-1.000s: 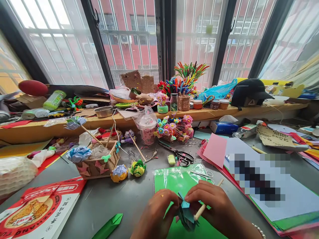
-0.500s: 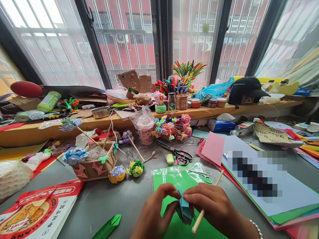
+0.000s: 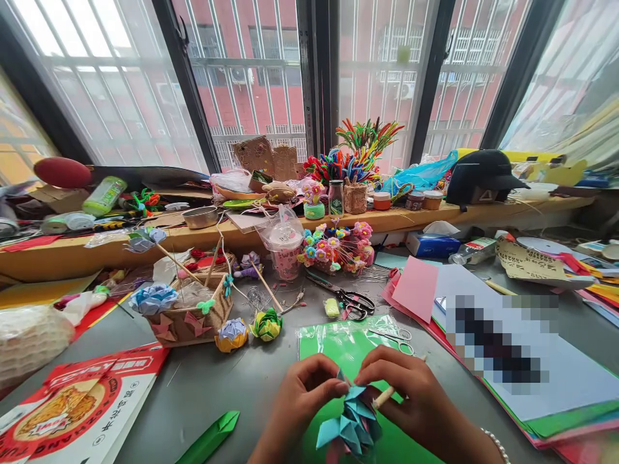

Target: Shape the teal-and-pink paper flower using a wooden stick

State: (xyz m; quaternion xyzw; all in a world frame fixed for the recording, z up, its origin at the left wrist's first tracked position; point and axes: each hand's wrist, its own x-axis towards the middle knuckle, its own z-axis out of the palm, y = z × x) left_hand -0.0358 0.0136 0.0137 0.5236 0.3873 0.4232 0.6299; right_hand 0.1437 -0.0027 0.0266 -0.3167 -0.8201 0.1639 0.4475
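A blue folded-paper flower (image 3: 358,422) with pointed petals is held between my hands, over a green paper sheet (image 3: 333,341) in clear wrapping. My left hand (image 3: 309,393) pinches the flower's upper left edge with thumb and fingertips. My right hand (image 3: 403,386) grips its upper right side, fingers bent. A pale wooden stick (image 3: 384,396) lies through the right hand, its blunt end pointing at the flower; the hand hides its middle. Beyond the hands are small silver scissors (image 3: 403,340) and larger black scissors (image 3: 345,296).
At left stands a cardboard box (image 3: 188,327) of paper flowers. Green and yellow paper flowers (image 3: 265,324) sit beside it. A folded green paper strip (image 3: 207,438) and a red-and-white food bag (image 3: 82,406) lie front left. Stacked coloured paper (image 3: 561,386) covers the right side.
The blue flower has turned and shows more of its petals, lower between my hands. The stick has swung so less of it shows. The view has shifted slightly.
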